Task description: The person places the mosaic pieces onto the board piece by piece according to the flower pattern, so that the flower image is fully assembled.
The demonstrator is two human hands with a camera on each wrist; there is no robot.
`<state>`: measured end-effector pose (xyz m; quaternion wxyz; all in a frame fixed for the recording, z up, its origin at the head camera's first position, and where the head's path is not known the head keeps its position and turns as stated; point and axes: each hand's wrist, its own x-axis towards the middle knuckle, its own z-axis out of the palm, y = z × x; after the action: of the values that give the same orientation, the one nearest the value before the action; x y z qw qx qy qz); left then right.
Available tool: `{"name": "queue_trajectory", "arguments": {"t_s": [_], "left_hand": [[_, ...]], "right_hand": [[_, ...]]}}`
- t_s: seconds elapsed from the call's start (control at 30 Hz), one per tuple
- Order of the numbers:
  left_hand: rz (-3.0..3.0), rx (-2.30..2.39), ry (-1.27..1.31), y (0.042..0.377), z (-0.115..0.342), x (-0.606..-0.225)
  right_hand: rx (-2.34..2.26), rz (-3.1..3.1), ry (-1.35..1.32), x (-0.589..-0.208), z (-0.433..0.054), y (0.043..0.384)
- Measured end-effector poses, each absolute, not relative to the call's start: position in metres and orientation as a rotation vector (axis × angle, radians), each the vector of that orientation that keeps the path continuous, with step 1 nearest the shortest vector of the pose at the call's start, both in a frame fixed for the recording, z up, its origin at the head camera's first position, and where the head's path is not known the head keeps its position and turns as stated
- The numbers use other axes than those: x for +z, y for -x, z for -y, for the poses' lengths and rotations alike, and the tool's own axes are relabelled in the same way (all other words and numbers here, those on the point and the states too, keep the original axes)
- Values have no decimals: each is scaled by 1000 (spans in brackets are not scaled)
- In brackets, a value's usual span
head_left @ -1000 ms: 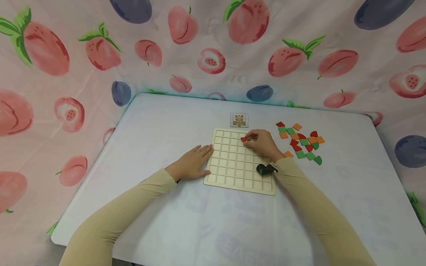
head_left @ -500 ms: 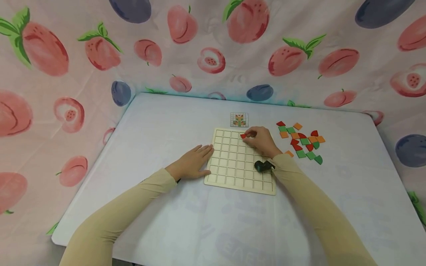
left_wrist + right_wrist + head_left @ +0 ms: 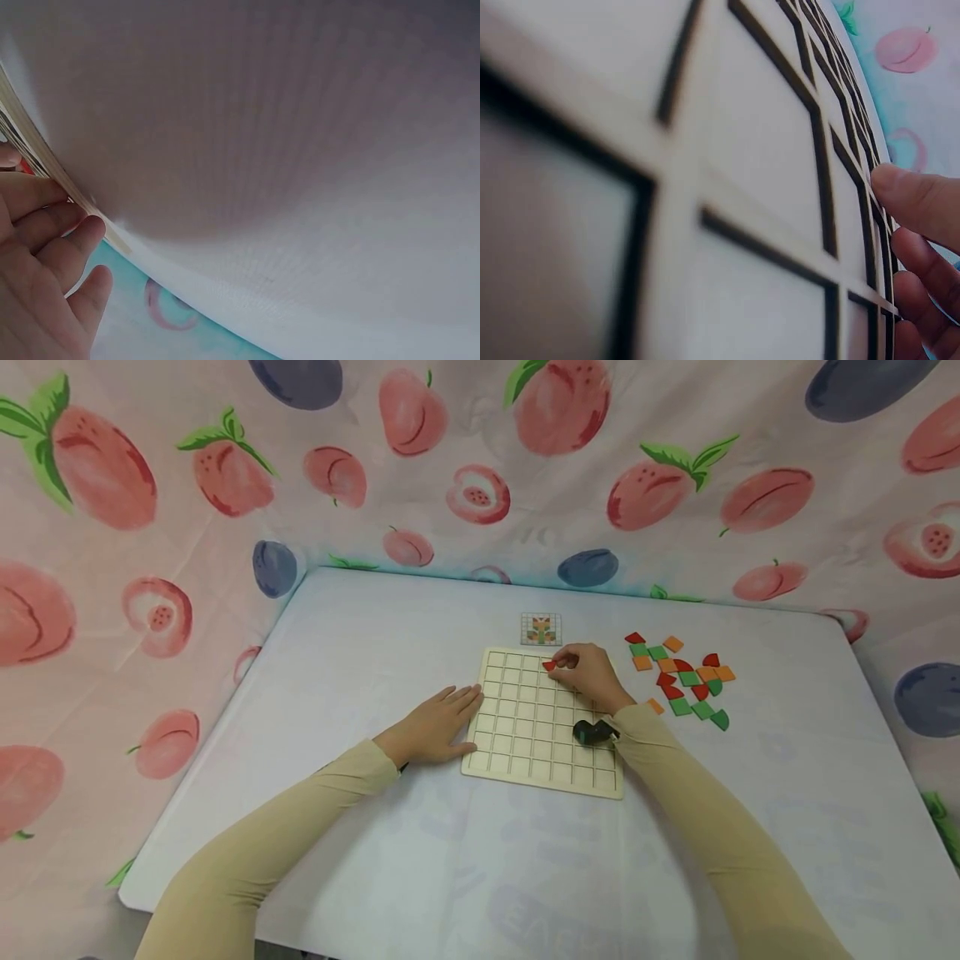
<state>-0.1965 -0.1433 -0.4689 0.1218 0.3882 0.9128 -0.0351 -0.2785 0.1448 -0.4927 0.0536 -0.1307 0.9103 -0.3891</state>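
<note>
A pale wooden grid board point(image 3: 521, 722) lies on the white table. Flat along its left edge, my left hand point(image 3: 435, 724) rests with fingers extended; in the left wrist view the fingertips of this hand point(image 3: 52, 262) touch the board's side. Over the board's far part, my right hand point(image 3: 588, 675) pinches a small red piece with a rounded side point(image 3: 550, 666) between thumb and fingers, close over a far-row cell. The right wrist view shows the thumb and curled fingers of that hand point(image 3: 922, 247) at the grid; the red piece is hidden there.
A small card with a coloured grid pattern point(image 3: 542, 629) lies just beyond the board. Several red, green and orange pieces point(image 3: 687, 678) are scattered to its right. A black wrist camera point(image 3: 592, 732) hangs over the board. Fruit-printed cloth point(image 3: 480, 493) stands behind the table.
My right hand has moved slightly away from me with the red piece, toward the board's far row, then stayed nearly still. The left hand has kept its place.
</note>
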Motion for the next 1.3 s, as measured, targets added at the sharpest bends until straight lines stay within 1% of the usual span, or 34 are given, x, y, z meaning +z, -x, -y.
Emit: {"name": "queue_trajectory", "arguments": {"t_s": [0.8,1.3], "left_hand": [[-2669,-114,-1113,198,144,-471],[-2671,-109,-1113,196,143,-469]], "right_hand": [[-1150,-2725,478,-488,-147,272],[-1145,-2726,536,-491,-149,275]]}}
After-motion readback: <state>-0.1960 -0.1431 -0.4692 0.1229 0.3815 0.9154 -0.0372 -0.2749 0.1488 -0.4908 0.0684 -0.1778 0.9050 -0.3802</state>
